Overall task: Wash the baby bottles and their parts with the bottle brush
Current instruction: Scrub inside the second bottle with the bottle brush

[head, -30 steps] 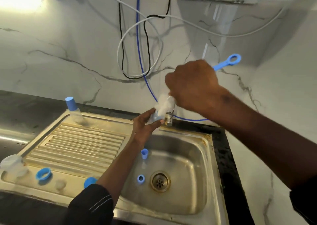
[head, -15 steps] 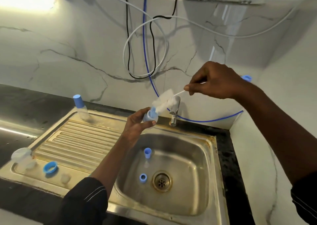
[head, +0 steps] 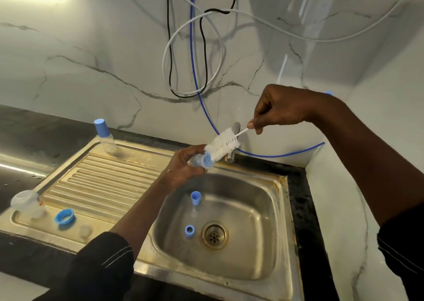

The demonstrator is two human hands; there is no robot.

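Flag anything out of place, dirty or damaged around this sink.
Brownish stains run along the sink rim. A small blue ring lies loose beside the drain. Cables and a blue hose hang in loose loops behind the tap.

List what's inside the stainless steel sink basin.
A small clear bottle with a blue cap and a blue plastic ring beside the round metal drain. The left forearm covers the left edge of the basin.
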